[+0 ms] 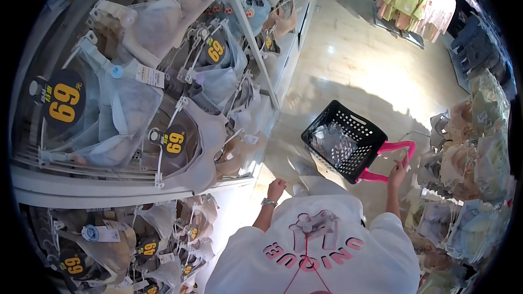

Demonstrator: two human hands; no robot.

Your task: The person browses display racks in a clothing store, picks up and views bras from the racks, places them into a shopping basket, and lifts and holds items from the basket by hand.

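My right hand (398,175) is closed around the pink handle (402,146) of a black shopping basket (368,135), which hangs above the floor in front of me. Inside the basket lies a grey item in clear wrapping (335,142). My left hand (276,189), with a watch at its wrist, hangs low beside the shelving; its fingers are curled, and whether they hold anything is too small to tell. Left of it, a grey bra (204,144) hangs at the edge of the rack.
White shelving (131,193) with hanging bras and round price tags fills the left side. More bras (460,155) hang along the right. Farther up the pale floor (348,60) stands a rack with green and pink clothes (408,0).
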